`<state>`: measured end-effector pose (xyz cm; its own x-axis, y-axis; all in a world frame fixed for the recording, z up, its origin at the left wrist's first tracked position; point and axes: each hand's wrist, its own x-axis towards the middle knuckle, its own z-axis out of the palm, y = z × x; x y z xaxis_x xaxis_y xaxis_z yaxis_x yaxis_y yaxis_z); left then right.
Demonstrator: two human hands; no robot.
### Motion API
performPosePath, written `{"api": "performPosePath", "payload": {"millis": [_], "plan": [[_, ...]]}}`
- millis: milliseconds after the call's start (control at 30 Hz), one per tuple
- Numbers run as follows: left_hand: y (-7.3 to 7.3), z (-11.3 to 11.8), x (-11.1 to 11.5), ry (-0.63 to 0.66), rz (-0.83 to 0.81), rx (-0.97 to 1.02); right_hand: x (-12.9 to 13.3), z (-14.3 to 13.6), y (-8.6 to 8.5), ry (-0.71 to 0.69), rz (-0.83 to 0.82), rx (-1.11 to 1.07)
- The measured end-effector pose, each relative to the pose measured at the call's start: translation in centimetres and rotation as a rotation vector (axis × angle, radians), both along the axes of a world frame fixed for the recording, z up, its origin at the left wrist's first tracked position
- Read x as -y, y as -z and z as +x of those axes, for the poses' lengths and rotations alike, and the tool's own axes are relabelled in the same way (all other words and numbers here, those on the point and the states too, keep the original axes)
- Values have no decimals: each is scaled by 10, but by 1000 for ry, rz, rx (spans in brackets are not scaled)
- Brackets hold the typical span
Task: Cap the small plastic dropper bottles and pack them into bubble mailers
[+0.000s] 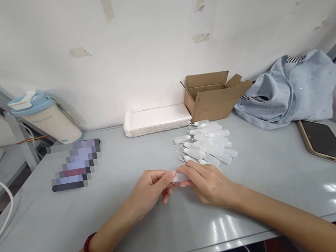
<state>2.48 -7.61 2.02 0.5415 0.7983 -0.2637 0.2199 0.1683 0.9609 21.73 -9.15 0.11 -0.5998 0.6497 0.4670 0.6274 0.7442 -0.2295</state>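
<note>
Close to the middle of the table, my left hand (pixel 151 191) and my right hand (pixel 209 182) meet fingertip to fingertip. Between them is a small translucent white plastic tube (pixel 182 177), pinched at its left end by my left thumb and fingers and at its right end by my right ones. Much of the tube is hidden behind the fingers. Just beyond my right hand lies a loose pile of similar plastic tubes (pixel 212 142), some with thin curly white tails at their left ends.
A stack of white padded envelopes (pixel 157 119) lies against the wall beside an open cardboard box (pixel 212 103). At right are a light blue cloth bag (pixel 306 85) and a phone (pixel 324 140). At left stand a tumbler (pixel 53 121) and a blurred-out flat device (pixel 77 165) on the grey table (pixel 136 247).
</note>
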Motion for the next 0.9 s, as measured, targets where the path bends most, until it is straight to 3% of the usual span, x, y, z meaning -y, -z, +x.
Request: {"api": "performPosePath", "payload": {"millis": [333,500,567,700,900], "plan": [[1,1,9,-24,473,-216,1,2,-13,-5,-717,-366],[5,0,10,23,651,-232,-2,3,-15,-15,-1234,-666],[5,0,10,26,697,-243,-4,3,-15,-39,-1364,-732],[2,2,7,-28,606,-217,-4,1,-16,-24,-1373,-790],[-5,0,-1,-121,232,-113,-10,3,-16,61,-1072,-799]]}}
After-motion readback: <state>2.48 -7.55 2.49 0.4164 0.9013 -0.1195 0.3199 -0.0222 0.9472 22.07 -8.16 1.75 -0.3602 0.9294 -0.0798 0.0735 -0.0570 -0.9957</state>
